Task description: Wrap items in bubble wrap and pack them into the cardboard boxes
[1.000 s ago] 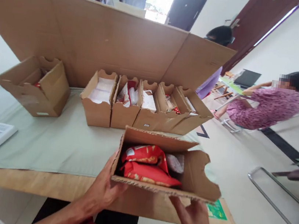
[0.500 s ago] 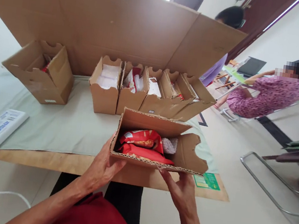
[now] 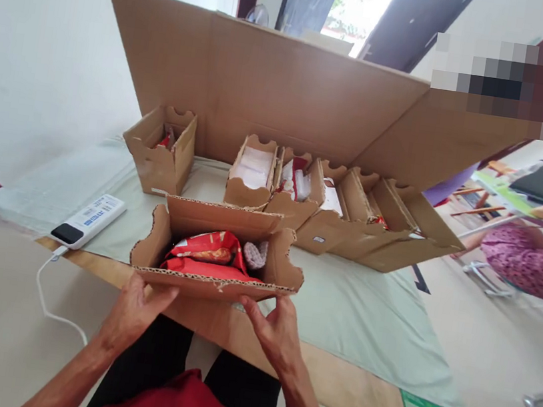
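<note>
Between both hands I hold an open-topped cardboard box (image 3: 204,287) over the near side of the table. My left hand (image 3: 135,309) grips its near left corner, thumb against the near wall. At the near right corner my right hand (image 3: 274,328) has hold of it the same way; the fingers of both are partly hidden by the box. Inside lie a red snack packet (image 3: 209,247) with a food picture, more red packaging (image 3: 196,267) in front of it, and a whitish bubble-wrapped item (image 3: 255,254) at the right.
Behind stands a row of cardboard boxes (image 3: 247,195) holding packaged items, with another box (image 3: 157,171) at the left. A tall cardboard panel (image 3: 287,91) rises behind them. A white power bank (image 3: 90,222) with a cable lies left. A person (image 3: 531,257) sits at right.
My view has turned to the right-hand side less and the left wall shows more. The held box has swung left and turned squarer to me, still in both hands.
</note>
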{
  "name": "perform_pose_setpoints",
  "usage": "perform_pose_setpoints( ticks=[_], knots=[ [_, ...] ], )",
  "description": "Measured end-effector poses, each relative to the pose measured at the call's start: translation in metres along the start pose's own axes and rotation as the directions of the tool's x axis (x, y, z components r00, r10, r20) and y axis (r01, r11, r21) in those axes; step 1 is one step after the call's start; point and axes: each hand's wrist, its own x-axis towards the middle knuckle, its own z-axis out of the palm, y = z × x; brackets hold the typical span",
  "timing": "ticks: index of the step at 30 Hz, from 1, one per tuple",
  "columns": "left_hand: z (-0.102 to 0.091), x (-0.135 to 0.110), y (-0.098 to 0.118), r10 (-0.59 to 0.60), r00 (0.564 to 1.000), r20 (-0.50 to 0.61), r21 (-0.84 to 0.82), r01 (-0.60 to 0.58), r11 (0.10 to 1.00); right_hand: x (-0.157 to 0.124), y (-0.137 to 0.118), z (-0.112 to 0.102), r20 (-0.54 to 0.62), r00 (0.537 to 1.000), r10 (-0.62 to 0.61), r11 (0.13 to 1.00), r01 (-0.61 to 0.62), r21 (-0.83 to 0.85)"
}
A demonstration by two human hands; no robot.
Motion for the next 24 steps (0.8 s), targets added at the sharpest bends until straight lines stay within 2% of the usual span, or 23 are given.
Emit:
perform_pose_setpoints(
  ticks=[4,8,10,13,15,17,19,22,24],
  knots=[
    [-0.028,0.053,-0.002,0.061,0.997,0.042,-0.112,-0.056,0.992,-0.042,-0.005,0.029,0.0,0.997,-0.075,0.997,0.075,-0.02],
    [-0.035,0.111,0.012,0.164,0.98,0.113,-0.229,-0.135,0.964,-0.081,0.0,0.041,0.112,0.975,-0.192,0.981,0.195,-0.014],
    [-0.028,0.135,0.018,0.209,0.972,0.103,-0.222,-0.182,0.958,-0.082,0.005,0.039,0.153,0.969,-0.195,0.98,0.198,-0.001],
    [-0.011,0.152,0.02,0.196,0.981,0.013,-0.146,-0.192,0.97,-0.061,0.017,0.033,0.024,0.998,-0.065,0.998,0.065,0.01],
    [-0.002,0.147,0.015,0.163,0.985,-0.054,-0.096,-0.167,0.981,-0.042,0.025,0.033,-0.046,0.998,0.035,0.999,-0.035,0.019],
    [0.001,0.127,0.004,0.162,0.985,-0.057,-0.062,-0.166,0.984,-0.026,0.029,0.036,-0.007,0.997,0.072,0.997,-0.072,0.026],
    [-0.003,0.097,-0.01,0.191,0.981,0.024,-0.041,-0.19,0.981,-0.015,0.03,0.042,0.072,0.996,0.054,0.998,-0.056,0.032],
    [-0.014,0.052,-0.029,0.211,0.948,0.239,-0.059,-0.203,0.977,-0.005,0.025,0.054,0.141,0.99,-0.023,1.0,0.02,0.018],
    [-0.017,0.035,-0.032,0.215,0.929,0.3,-0.058,-0.207,0.977,0.0,0.021,0.061,0.152,0.986,-0.063,0.998,0.062,0.011]
  ],
)
